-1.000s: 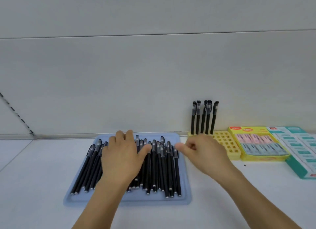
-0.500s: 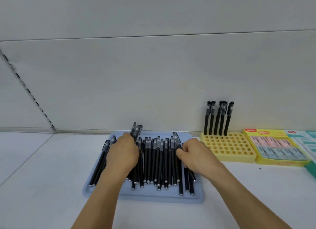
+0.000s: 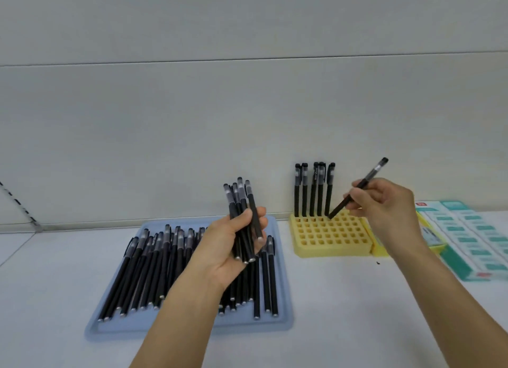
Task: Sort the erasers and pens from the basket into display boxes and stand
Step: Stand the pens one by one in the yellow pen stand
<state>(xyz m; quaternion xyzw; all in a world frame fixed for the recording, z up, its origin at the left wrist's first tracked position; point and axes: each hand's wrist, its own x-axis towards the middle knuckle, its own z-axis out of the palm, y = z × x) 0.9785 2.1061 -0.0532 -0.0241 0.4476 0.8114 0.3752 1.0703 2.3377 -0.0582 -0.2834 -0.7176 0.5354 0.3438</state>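
- Your right hand (image 3: 384, 205) hides the left part of the yellow box (image 3: 431, 238); the teal box (image 3: 478, 244) runs off the right edge. The print on both is too blurred to read.
- Your left forearm covers the lower ends of several tray pens (image 3: 154, 268).
- A second ago both hands lay low on the tray (image 3: 283, 285). Now both are lifted: your left hand (image 3: 231, 246), centre frame, grips a bundle (image 3: 243, 219) of about five pens, caps up.
- Your right hand, right of centre, pinches one pen (image 3: 357, 189) between thumb and fingers, tilted. Its lower tip is at a back-row hole of the stand (image 3: 330, 235), just beside the five upright pens (image 3: 313, 192); you cannot tell whether it is inside.
- The pens are slim black barrels with translucent caps and silvery end plugs. The stand is a yellow block with a grid of square holes; the tray is flat, pale blue, round-cornered.
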